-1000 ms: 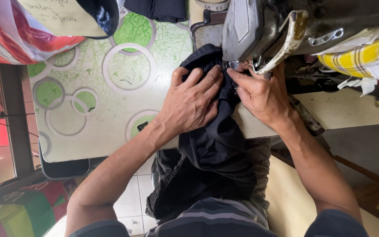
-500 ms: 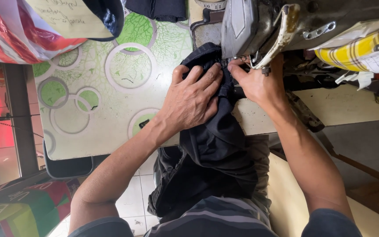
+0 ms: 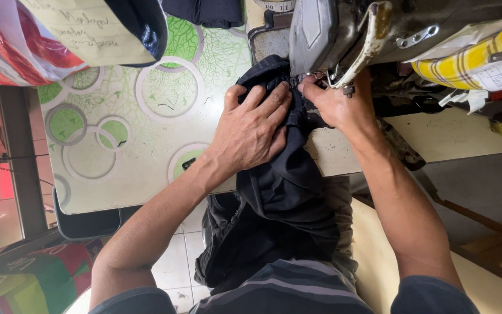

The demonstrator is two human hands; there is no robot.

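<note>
Black cloth (image 3: 286, 192), frame centre, draped off table (image 3: 117, 174) edge under sewing machine (image 3: 344, 29). Left hand (image 3: 254, 131): flat, fingers spread, pressing cloth. Right hand (image 3: 335, 104): fingertips pinching cloth at needle, shifted closer under machine head than half a second earlier.

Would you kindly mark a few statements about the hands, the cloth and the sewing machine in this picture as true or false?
1. The left hand lies flat on the dark cloth. True.
2. The right hand rests on the person's lap. False: it is at the cloth beneath the sewing machine.
3. The cloth hangs over the table edge toward the person. True.
4. The tabletop is plain white. False: it is pale with green circles.
5. The left hand holds scissors. False: it holds no tool.
</note>
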